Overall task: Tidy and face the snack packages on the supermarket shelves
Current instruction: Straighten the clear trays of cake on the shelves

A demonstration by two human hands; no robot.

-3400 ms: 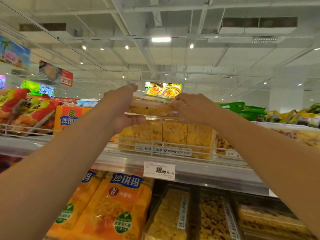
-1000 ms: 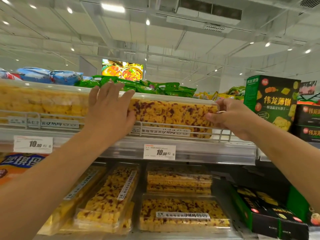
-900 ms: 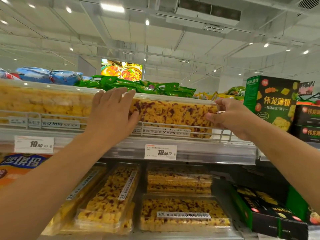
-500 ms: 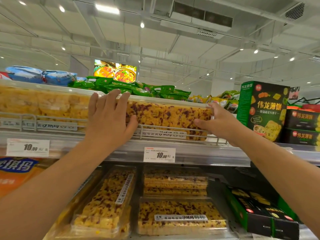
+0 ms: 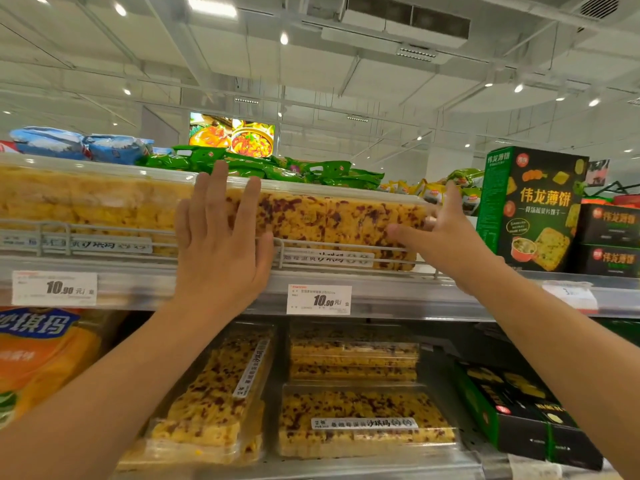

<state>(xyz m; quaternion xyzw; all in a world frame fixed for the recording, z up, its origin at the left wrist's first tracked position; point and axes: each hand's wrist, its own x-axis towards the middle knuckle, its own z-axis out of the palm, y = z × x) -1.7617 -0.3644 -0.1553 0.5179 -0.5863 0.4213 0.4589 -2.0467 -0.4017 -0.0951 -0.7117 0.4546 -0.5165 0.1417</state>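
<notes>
**A:** Two hands on the cranberry sachima box (image 5: 332, 220) now. It sits on the top shelf (image 5: 381, 296) behind the wire rail (image 5: 104, 230), long side facing out. Half a second ago the right hand (image 5: 446, 233) was lower on the end; it's slid up to the corner.

**B:** Grip?

**A:** Left hand (image 5: 221, 244) is flat, fingers spread, pressing the front. Right one cups the end, thumb along the front face.

**B:** So probably just squaring it against the plain sachima box (image 5: 86, 199) next door.
</notes>
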